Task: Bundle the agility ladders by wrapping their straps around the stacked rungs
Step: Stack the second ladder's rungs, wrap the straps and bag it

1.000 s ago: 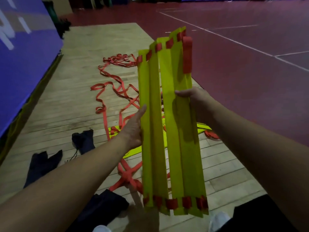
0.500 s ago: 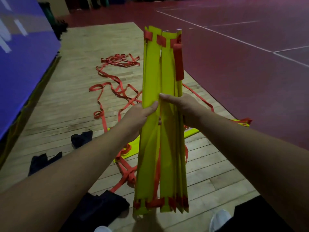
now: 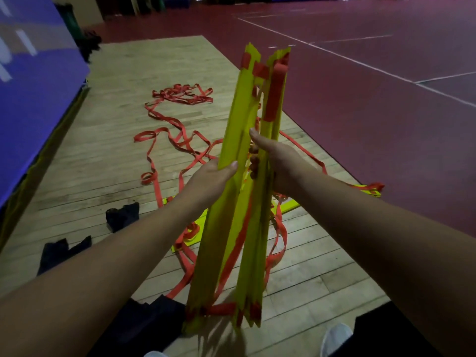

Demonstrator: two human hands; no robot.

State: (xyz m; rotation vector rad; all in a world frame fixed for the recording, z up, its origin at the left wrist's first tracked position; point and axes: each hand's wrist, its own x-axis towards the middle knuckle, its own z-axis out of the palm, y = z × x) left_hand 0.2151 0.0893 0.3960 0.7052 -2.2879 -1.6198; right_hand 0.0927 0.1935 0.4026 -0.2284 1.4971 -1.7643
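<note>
Wooden gym flooring (image 3: pixel 123 73) ran beside a dark red court (image 3: pixel 373 130) marked with white lines (image 3: pixel 334 54), where a person gathered an agility ladder. The left grip (image 3: pixel 210 180) clasped the left side of the stacked rungs (image 3: pixel 238 119), thumb pressed across the front of a yellow slat and fingers hidden behind it. The right grip (image 3: pixel 282 164) closed on the stack's right side slightly higher, thumb laid against a slat's edge and curled fingers tucked between the slats. The bundle stood nearly upright in front of the person, its slats splayed a little at both ends; whether its lower end touched the boards could not be told. Red straps (image 3: pixel 233 256) ran between the slats and across both ends, then trailed in loose loops over the flooring behind. A loose yellow rung (image 3: pixel 289 206) lay flat on the boards just behind the bundle, another (image 3: pixel 371 193) at the edge of the red court. Dark cloth pieces (image 3: pixel 122 217) lay on the wood to the left, near a blue panel (image 3: pixel 31 104). A white shoe (image 3: pixel 334 336) showed at the bottom edge.
</note>
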